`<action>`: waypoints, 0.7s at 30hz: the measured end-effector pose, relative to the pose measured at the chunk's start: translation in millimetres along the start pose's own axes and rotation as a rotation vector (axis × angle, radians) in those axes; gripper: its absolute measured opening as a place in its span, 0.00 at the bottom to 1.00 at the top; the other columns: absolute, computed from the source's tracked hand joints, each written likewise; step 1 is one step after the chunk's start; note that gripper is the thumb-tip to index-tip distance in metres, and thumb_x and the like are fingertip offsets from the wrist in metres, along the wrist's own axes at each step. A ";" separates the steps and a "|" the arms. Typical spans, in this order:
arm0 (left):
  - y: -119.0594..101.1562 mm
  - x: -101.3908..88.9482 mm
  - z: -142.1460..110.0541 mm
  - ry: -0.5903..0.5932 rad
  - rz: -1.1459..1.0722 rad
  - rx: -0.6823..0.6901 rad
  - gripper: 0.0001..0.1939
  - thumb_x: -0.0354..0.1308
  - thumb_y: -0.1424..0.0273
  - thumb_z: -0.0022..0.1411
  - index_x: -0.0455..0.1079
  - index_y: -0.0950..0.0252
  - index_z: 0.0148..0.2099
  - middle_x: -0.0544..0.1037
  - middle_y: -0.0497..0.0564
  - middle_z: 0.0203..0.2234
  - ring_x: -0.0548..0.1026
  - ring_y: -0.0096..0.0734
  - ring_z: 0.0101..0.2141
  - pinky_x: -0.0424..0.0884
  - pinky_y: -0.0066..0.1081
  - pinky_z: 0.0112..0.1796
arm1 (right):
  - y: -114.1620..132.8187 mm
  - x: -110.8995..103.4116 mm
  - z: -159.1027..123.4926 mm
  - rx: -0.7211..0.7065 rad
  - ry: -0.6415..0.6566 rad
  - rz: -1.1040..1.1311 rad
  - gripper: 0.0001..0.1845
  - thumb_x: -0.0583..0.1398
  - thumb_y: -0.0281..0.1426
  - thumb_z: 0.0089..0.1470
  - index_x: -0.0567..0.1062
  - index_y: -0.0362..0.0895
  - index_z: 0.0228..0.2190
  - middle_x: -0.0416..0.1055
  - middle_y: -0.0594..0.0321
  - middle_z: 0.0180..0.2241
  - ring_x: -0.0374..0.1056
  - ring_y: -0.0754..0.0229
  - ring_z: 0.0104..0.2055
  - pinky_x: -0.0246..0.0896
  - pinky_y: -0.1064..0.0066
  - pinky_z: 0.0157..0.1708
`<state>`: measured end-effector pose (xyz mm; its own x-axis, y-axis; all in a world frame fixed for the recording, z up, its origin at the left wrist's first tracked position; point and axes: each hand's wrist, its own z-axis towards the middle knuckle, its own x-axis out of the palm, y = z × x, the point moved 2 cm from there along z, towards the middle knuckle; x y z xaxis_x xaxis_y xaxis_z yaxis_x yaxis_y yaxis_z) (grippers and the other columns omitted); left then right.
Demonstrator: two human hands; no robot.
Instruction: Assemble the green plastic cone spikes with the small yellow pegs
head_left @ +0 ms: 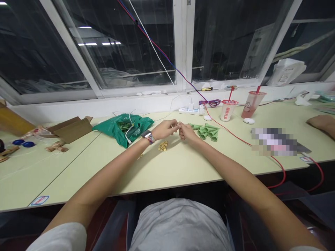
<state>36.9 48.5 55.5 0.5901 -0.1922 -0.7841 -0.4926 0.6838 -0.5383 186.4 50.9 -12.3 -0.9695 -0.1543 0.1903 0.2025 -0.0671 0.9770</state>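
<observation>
Above the table [172,170], my left hand [164,129] and my right hand [187,133] meet at the fingertips. Both are closed in a pinch around something small and pale that I cannot make out. Just right of my right hand lies a pile of light green rolled cones [208,131]. A small cluster of yellow folded pieces [162,146] sits below my left hand. Beyond my left wrist, which wears a watch with a striped band [148,136], an open green plastic bag [110,126] holds green pieces, with a white cable across it.
Behind the hands stand a power strip [190,111] and coiled cable [210,103]. Two drink cups [227,111] with red straws are at the back right. A red cable [235,136] crosses the right side. An open cardboard box [72,130] lies left. Another person's arm [323,124] rests far right.
</observation>
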 end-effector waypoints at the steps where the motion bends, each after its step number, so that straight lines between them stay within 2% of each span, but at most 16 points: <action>1: -1.4 2.3 -7.4 -0.023 -0.016 -0.014 0.17 0.56 0.56 0.69 0.73 0.63 0.35 0.80 0.50 0.28 0.77 0.30 0.26 0.70 0.29 0.31 | 0.3 2.9 -2.2 0.000 0.013 0.002 0.34 0.60 0.64 0.54 0.56 0.50 0.22 0.44 0.75 0.16 0.41 0.68 0.16 0.42 0.71 0.16; 4: -5.2 8.3 -20.8 -0.045 -0.191 -0.086 0.19 0.54 0.55 0.70 0.71 0.64 0.32 0.76 0.50 0.25 0.74 0.29 0.24 0.68 0.28 0.28 | 1.4 8.9 -10.5 -0.035 0.037 -0.054 0.35 0.58 0.66 0.54 0.59 0.49 0.21 0.45 0.74 0.15 0.44 0.67 0.16 0.44 0.71 0.16; 6: -6.4 10.7 -25.1 -0.032 -0.365 -0.161 0.20 0.55 0.56 0.69 0.69 0.65 0.30 0.73 0.49 0.23 0.72 0.27 0.22 0.68 0.28 0.26 | 2.8 11.2 -17.7 -0.115 0.032 -0.152 0.35 0.56 0.66 0.55 0.61 0.49 0.21 0.49 0.72 0.15 0.49 0.65 0.16 0.50 0.70 0.18; 9: -7.1 12.8 -29.8 -0.013 -0.583 -0.278 0.18 0.57 0.59 0.66 0.68 0.66 0.28 0.70 0.49 0.21 0.69 0.25 0.21 0.67 0.27 0.25 | 6.6 15.8 -31.0 -0.326 0.017 -0.316 0.34 0.51 0.63 0.61 0.65 0.47 0.22 0.62 0.67 0.17 0.64 0.59 0.23 0.64 0.67 0.31; 12: -9.2 16.0 -34.1 -0.036 -0.698 -0.343 0.17 0.59 0.62 0.64 0.67 0.66 0.26 0.67 0.48 0.20 0.66 0.24 0.20 0.64 0.26 0.23 | 8.4 21.7 -42.0 -0.464 0.027 -0.374 0.34 0.47 0.59 0.67 0.69 0.46 0.23 0.72 0.62 0.23 0.72 0.56 0.32 0.66 0.65 0.43; 16: -14.8 22.9 -37.9 -0.105 -0.711 -0.363 0.20 0.57 0.62 0.64 0.63 0.66 0.22 0.63 0.47 0.17 0.61 0.22 0.18 0.58 0.25 0.21 | 6.8 23.9 -45.8 -0.491 -0.018 -0.401 0.35 0.48 0.58 0.68 0.71 0.46 0.23 0.76 0.59 0.25 0.73 0.54 0.33 0.65 0.64 0.43; 21: -20.9 27.8 -38.7 -0.097 -0.861 -0.424 0.19 0.58 0.64 0.62 0.61 0.65 0.22 0.58 0.44 0.17 0.55 0.19 0.18 0.50 0.24 0.20 | 3.3 21.0 -44.3 -0.470 -0.094 -0.475 0.37 0.47 0.60 0.67 0.71 0.45 0.22 0.72 0.60 0.23 0.68 0.56 0.29 0.60 0.65 0.36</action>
<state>38.8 1.7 33.0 0.8980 -0.4373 -0.0499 -0.0454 0.0209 -0.9988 172.8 3.8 -9.3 -0.9717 0.0828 -0.2210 -0.2306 -0.5320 0.8148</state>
